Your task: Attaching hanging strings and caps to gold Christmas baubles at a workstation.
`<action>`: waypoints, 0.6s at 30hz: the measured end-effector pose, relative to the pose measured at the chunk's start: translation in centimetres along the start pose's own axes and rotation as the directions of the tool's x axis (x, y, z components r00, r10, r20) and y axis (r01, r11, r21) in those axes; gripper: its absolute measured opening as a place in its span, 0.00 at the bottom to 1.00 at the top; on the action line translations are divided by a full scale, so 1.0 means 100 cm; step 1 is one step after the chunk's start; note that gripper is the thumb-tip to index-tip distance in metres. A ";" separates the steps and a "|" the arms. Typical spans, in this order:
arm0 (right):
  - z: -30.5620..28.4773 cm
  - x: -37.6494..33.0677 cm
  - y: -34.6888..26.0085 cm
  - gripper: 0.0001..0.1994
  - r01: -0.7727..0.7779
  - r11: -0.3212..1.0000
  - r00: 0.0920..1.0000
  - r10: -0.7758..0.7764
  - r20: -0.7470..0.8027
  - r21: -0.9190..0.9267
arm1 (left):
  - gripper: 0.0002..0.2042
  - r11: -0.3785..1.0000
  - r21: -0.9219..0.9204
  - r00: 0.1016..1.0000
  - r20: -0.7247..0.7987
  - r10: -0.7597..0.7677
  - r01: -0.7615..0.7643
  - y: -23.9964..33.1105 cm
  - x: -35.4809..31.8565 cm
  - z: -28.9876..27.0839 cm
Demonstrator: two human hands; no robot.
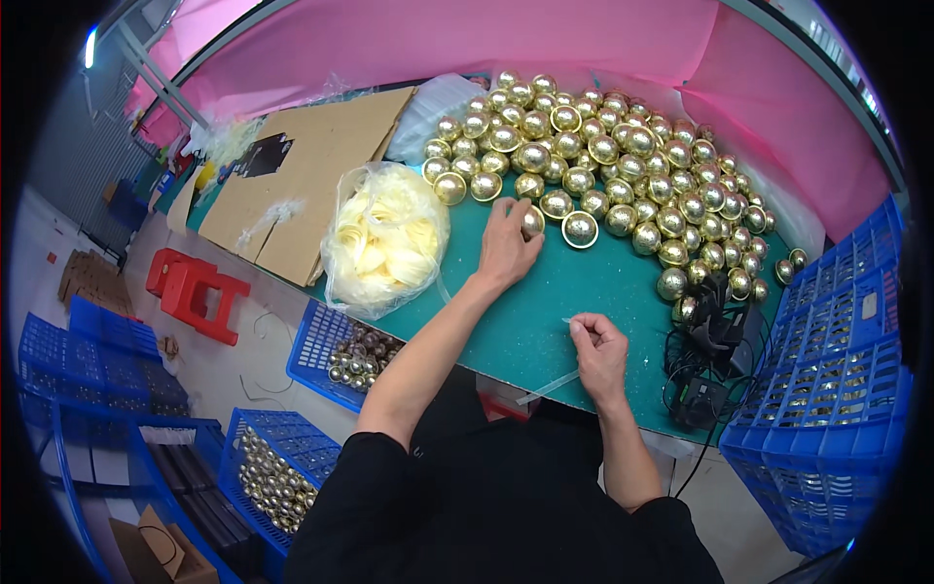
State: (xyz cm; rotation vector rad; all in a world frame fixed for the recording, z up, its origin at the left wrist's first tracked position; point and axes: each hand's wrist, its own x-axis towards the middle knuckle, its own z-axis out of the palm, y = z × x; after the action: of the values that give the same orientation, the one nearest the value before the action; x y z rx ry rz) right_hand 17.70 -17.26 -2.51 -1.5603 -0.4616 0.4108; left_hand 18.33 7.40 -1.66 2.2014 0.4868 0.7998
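Observation:
My left hand (508, 245) reaches to the near edge of a large pile of shiny gold balls (637, 141). Its fingers curl round one gold ball (532, 222), partly hidden by them. Just right of it sits another gold ball (580, 230) with a pale rim round it. My right hand (600, 358) is closed in a pinch above the table's near edge. A short end of a thin translucent strip pokes out by its thumb, and a length of clear strip (550, 387) trails below toward the edge.
On the green table (506, 331) a clear bag of cream-coloured curled strips (384, 234) stands beside flattened cardboard (302, 180). Black cables and adapters (715, 350) lie at right, beside stacked blue crates (827, 370). Blue crates of balls (282, 462) and a red stool (197, 292) stand left.

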 end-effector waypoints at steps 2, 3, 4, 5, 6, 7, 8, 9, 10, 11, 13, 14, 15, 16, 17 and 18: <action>-0.002 0.001 -0.003 0.05 -0.019 1.000 0.999 0.019 -0.026 0.006 | 0.29 0.997 0.015 0.995 0.074 0.070 -0.072 0.018 -0.031 -0.012; 0.000 0.004 -0.006 0.04 0.023 0.999 0.998 -0.022 -0.051 0.030 | 0.29 0.989 0.028 0.981 0.134 0.141 -0.146 0.027 -0.049 -0.021; 0.003 0.005 -0.009 0.04 0.065 0.996 0.996 -0.061 -0.069 0.054 | 0.29 0.992 0.029 0.982 0.145 0.119 -0.125 0.036 -0.069 -0.032; 0.004 0.007 -0.011 0.04 0.078 0.996 0.996 -0.076 -0.049 0.035 | 0.29 0.999 -0.004 0.987 0.155 0.051 -0.051 0.046 -0.087 -0.042; 0.004 0.007 -0.015 0.04 0.055 0.998 0.997 -0.054 -0.050 0.027 | 0.28 0.999 -0.042 0.985 0.169 -0.013 0.021 0.052 -0.102 -0.046; 0.008 0.008 -0.020 0.04 0.125 0.991 0.992 -0.126 -0.024 -0.039 | 0.28 0.998 -0.041 0.983 0.179 -0.030 0.038 0.053 -0.114 -0.051; 0.010 0.004 -0.023 0.03 0.197 0.975 0.980 -0.198 0.006 -0.102 | 0.28 0.996 -0.072 0.975 0.221 -0.037 0.054 0.053 -0.124 -0.055; 0.014 0.002 -0.026 0.03 0.188 0.977 0.982 -0.188 0.011 -0.102 | 0.28 0.993 -0.101 0.966 0.256 -0.037 0.065 0.053 -0.128 -0.058; 0.017 -0.001 -0.029 0.03 0.189 0.973 0.982 -0.185 0.039 -0.134 | 0.28 0.992 -0.100 0.965 0.257 -0.046 0.074 0.055 -0.130 -0.058; 0.020 -0.003 -0.030 0.03 0.192 0.967 0.981 -0.183 0.066 -0.165 | 0.27 0.993 -0.112 0.971 0.240 0.001 0.026 0.058 -0.130 -0.058; 0.023 -0.004 -0.028 0.03 0.205 0.961 0.978 -0.194 0.075 -0.185 | 0.27 0.992 -0.121 0.975 0.216 0.045 -0.019 0.059 -0.133 -0.057; 0.024 -0.005 -0.028 0.03 0.222 0.953 0.975 -0.210 0.078 -0.204 | 0.27 0.992 -0.122 0.976 0.209 0.056 -0.031 0.058 -0.133 -0.056; 0.024 -0.006 -0.029 0.03 0.223 0.953 0.974 -0.211 0.081 -0.206 | 0.26 0.992 -0.123 0.977 0.203 0.068 -0.043 0.058 -0.135 -0.056; 0.024 -0.007 -0.030 0.03 0.240 0.947 0.970 -0.224 0.094 -0.214 | 0.26 0.991 -0.124 0.977 0.200 0.068 -0.044 0.058 -0.135 -0.056; 0.024 -0.007 -0.031 0.04 0.257 0.940 0.965 -0.239 0.107 -0.223 | 0.27 0.991 -0.129 0.974 0.218 0.058 -0.031 0.060 -0.135 -0.057; 0.024 -0.008 -0.032 0.04 0.259 0.940 0.965 -0.240 0.108 -0.224 | 0.27 0.991 -0.134 0.970 0.237 0.049 -0.017 0.060 -0.135 -0.057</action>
State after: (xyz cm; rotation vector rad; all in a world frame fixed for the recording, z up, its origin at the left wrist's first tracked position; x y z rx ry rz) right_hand 15.67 -15.59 0.53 -1.6924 -0.7848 0.2269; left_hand 5.11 -1.13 0.58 2.1513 0.2700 0.5557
